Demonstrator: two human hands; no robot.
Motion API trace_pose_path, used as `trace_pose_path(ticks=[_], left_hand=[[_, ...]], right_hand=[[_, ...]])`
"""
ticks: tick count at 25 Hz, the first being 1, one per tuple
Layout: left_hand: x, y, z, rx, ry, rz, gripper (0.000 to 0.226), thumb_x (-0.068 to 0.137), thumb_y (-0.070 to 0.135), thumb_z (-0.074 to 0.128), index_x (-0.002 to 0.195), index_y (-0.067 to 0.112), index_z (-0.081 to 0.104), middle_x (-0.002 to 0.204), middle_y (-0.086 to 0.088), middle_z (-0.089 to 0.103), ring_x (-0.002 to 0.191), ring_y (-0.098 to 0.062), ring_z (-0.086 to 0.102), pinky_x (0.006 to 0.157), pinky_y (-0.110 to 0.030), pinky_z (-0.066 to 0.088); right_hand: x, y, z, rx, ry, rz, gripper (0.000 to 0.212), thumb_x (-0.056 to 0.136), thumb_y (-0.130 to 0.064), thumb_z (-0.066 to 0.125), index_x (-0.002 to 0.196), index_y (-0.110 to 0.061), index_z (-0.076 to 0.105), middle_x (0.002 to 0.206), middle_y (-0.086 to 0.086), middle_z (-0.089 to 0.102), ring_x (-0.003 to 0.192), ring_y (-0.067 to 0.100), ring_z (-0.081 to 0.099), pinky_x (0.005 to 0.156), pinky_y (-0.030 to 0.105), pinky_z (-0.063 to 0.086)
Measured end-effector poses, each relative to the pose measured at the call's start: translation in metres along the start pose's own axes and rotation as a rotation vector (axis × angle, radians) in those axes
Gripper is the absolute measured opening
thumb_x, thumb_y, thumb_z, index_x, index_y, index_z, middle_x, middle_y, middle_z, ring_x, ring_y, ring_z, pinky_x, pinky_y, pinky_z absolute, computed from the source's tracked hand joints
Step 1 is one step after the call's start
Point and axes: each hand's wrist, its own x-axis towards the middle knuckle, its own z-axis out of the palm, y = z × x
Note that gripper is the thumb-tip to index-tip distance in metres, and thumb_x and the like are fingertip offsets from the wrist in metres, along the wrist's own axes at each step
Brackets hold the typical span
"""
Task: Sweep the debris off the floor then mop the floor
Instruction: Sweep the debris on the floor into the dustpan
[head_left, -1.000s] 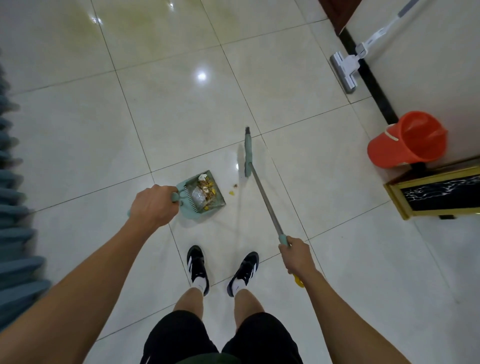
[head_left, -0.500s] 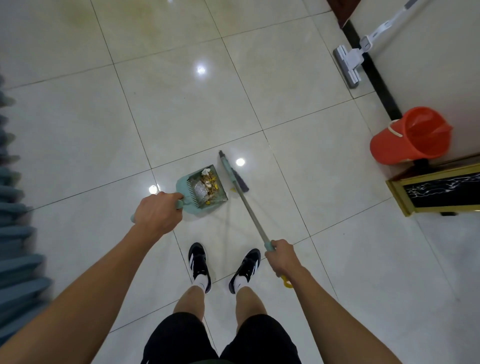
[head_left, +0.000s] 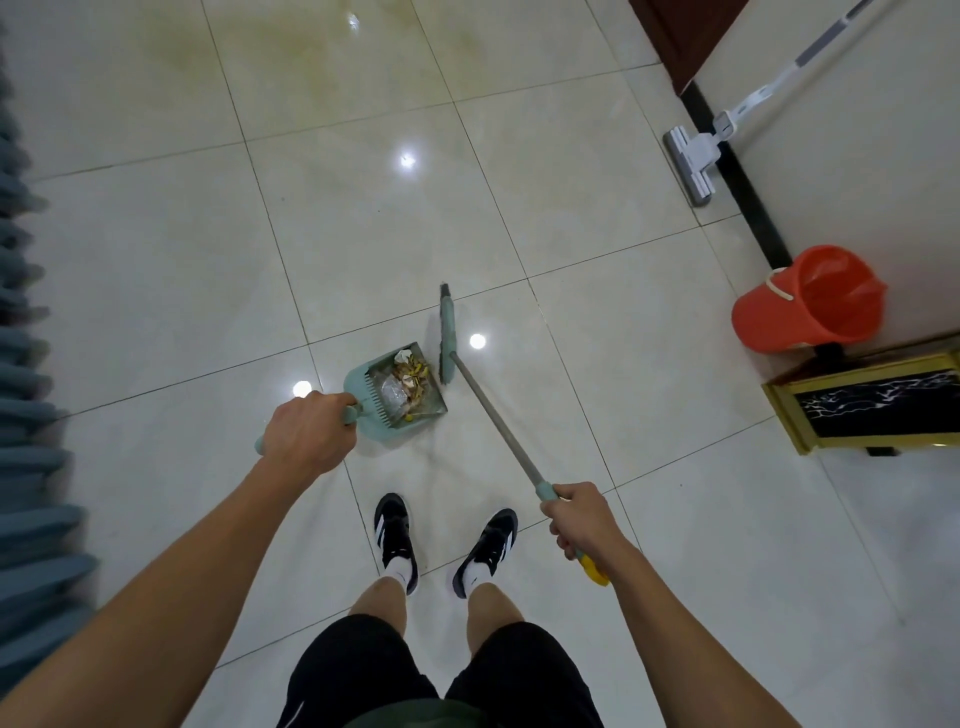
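From the head camera I see my left hand (head_left: 311, 436) with fingers curled tight round the handle of the teal dustpan (head_left: 397, 397), which rests on the tiled floor (head_left: 182, 260) and holds the debris (head_left: 410, 379). My right hand (head_left: 584, 519) grips the broom (head_left: 493, 421) handle, its head touching the dustpan's far edge. A mop (head_left: 698, 156) leans by the wall beside an orange bucket (head_left: 810, 301).

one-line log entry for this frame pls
phase: sweeping | left hand: grips dustpan handle | right hand: grips broom | debris: in dustpan | mop: untouched

Glossy smooth tiled floor (head_left: 363, 234), plastic-looking dustpan (head_left: 363, 382) and orange bucket (head_left: 779, 322).
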Motion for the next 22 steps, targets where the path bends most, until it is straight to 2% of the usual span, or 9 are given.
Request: trace_pose_path(ticks=[4, 7, 10, 12, 14, 17, 20, 22], left_hand=[[-0.004, -0.014, -0.002, 0.014, -0.001, -0.023, 0.025, 0.097, 0.028, 0.049, 0.112, 0.030, 0.069, 0.075, 0.001, 0.058, 0.061, -0.018, 0.055, 0.056, -0.029, 0.040], [-0.005, -0.022, 0.001, -0.004, -0.010, -0.040, 0.028, 0.097, 0.028, 0.049, 0.117, 0.030, 0.068, 0.076, 0.003, 0.059, 0.060, -0.015, 0.055, 0.055, -0.029, 0.042], [-0.005, -0.029, 0.004, -0.024, -0.022, -0.040, 0.027, 0.097, 0.028, 0.049, 0.116, 0.030, 0.068, 0.078, 0.002, 0.061, 0.063, -0.017, 0.058, 0.058, -0.030, 0.047], [-0.006, -0.034, 0.005, -0.022, -0.019, -0.032, 0.025, 0.098, 0.028, 0.049, 0.113, 0.028, 0.069, 0.076, 0.002, 0.060, 0.062, -0.018, 0.057, 0.058, -0.030, 0.046], [-0.006, -0.037, 0.005, -0.028, -0.009, -0.036, 0.023, 0.097, 0.028, 0.050, 0.110, 0.027, 0.069, 0.075, 0.002, 0.059, 0.062, -0.018, 0.055, 0.057, -0.030, 0.041], [-0.007, -0.043, 0.000, -0.065, 0.000, -0.064, 0.021, 0.096, 0.027, 0.052, 0.105, 0.026, 0.070, 0.072, 0.003, 0.057, 0.061, -0.018, 0.053, 0.058, -0.031, 0.040], [-0.012, -0.062, -0.006, -0.087, 0.006, -0.093, 0.017, 0.094, 0.025, 0.053, 0.099, 0.027, 0.069, 0.072, 0.004, 0.055, 0.062, -0.019, 0.053, 0.060, -0.032, 0.040], [-0.017, -0.077, -0.008, -0.091, 0.008, -0.113, 0.014, 0.094, 0.024, 0.054, 0.094, 0.026, 0.067, 0.069, 0.005, 0.053, 0.060, -0.019, 0.052, 0.060, -0.032, 0.041]], right_hand=[[0.010, -0.002, 0.012, -0.148, 0.048, -0.082, 0.029, 0.098, -0.017, 0.054, 0.123, -0.006, 0.064, 0.072, 0.009, 0.061, 0.051, 0.019, 0.050, 0.046, 0.027, 0.045], [0.017, -0.004, 0.027, -0.320, 0.069, -0.125, 0.031, 0.098, -0.014, 0.051, 0.125, -0.006, 0.062, 0.087, 0.008, 0.064, 0.065, 0.022, 0.061, 0.054, 0.032, 0.053], [0.023, -0.006, 0.042, -0.499, 0.048, -0.154, 0.027, 0.096, -0.012, 0.050, 0.120, -0.009, 0.062, 0.094, 0.007, 0.063, 0.076, 0.024, 0.063, 0.063, 0.031, 0.054], [0.024, -0.009, 0.054, -0.545, -0.005, -0.142, 0.022, 0.094, -0.010, 0.050, 0.112, -0.007, 0.063, 0.097, 0.010, 0.064, 0.077, 0.025, 0.063, 0.065, 0.032, 0.053], [0.020, -0.012, 0.065, -0.522, -0.070, -0.114, 0.018, 0.092, -0.009, 0.050, 0.104, -0.004, 0.063, 0.094, 0.013, 0.064, 0.066, 0.024, 0.058, 0.057, 0.034, 0.051], [0.005, -0.016, 0.069, -0.334, -0.117, -0.051, 0.021, 0.092, -0.008, 0.052, 0.109, -0.002, 0.063, 0.078, 0.013, 0.059, 0.052, 0.021, 0.049, 0.042, 0.027, 0.042], [-0.010, -0.020, 0.066, -0.169, -0.085, 0.008, 0.024, 0.091, -0.007, 0.053, 0.109, 0.004, 0.066, 0.066, 0.011, 0.054, 0.046, 0.020, 0.044, 0.043, 0.026, 0.038], [-0.015, -0.024, 0.066, -0.128, -0.045, 0.014, 0.022, 0.091, -0.008, 0.054, 0.106, 0.001, 0.068, 0.064, 0.011, 0.054, 0.046, 0.020, 0.044, 0.045, 0.027, 0.039]])
